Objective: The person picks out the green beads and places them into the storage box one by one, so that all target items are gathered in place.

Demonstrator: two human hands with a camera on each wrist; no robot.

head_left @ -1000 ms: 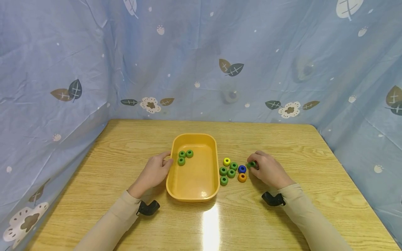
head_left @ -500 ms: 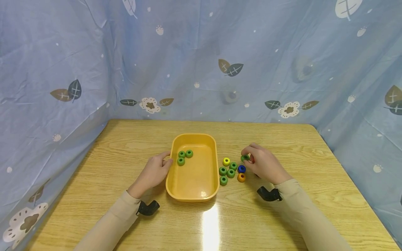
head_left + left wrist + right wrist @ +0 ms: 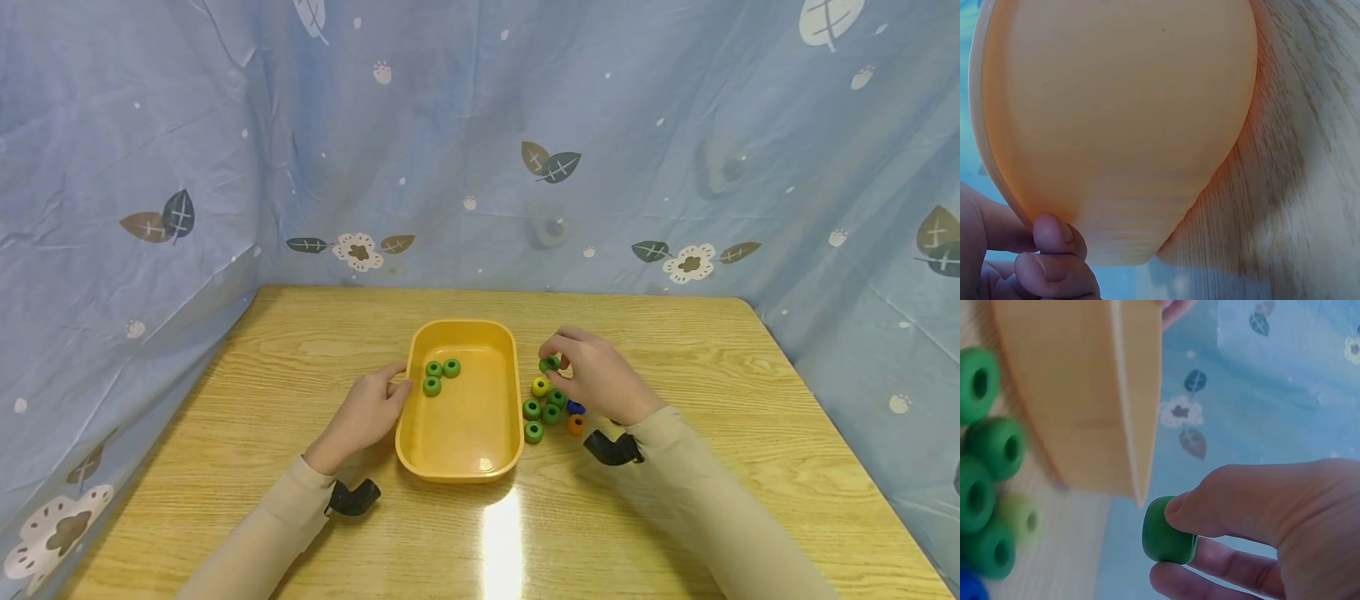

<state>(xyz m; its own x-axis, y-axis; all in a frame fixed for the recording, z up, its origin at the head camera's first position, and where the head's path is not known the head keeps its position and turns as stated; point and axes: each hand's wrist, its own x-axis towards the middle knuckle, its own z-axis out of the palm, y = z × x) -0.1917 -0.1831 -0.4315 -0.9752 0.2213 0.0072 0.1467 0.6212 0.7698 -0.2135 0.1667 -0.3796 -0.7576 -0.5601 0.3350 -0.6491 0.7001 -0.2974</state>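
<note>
My right hand (image 3: 598, 375) pinches a green bead (image 3: 1163, 534) between thumb and fingers, and the bead's hole shows in the head view. It hangs just beyond the yellow bead (image 3: 540, 386), to the right of the tray. With my left hand (image 3: 371, 408) I hold the left rim of the orange-yellow tray (image 3: 461, 433), thumb and fingers at its edge. Inside that tray, toward its far left, lie 3 green beads (image 3: 432, 386) close together. Several more green beads (image 3: 551, 414) rest on the table by the tray's right wall.
Next to the green group are an orange bead (image 3: 576, 424) and a blue bead (image 3: 574, 407), the blue one partly covered by my right hand. The wooden table (image 3: 300, 333) ends at a blue patterned curtain (image 3: 465, 125) behind and at both sides.
My right hand has lifted the green bead off the table and carried it left and away from me, toward the tray. The left hand and tray have not moved.
</note>
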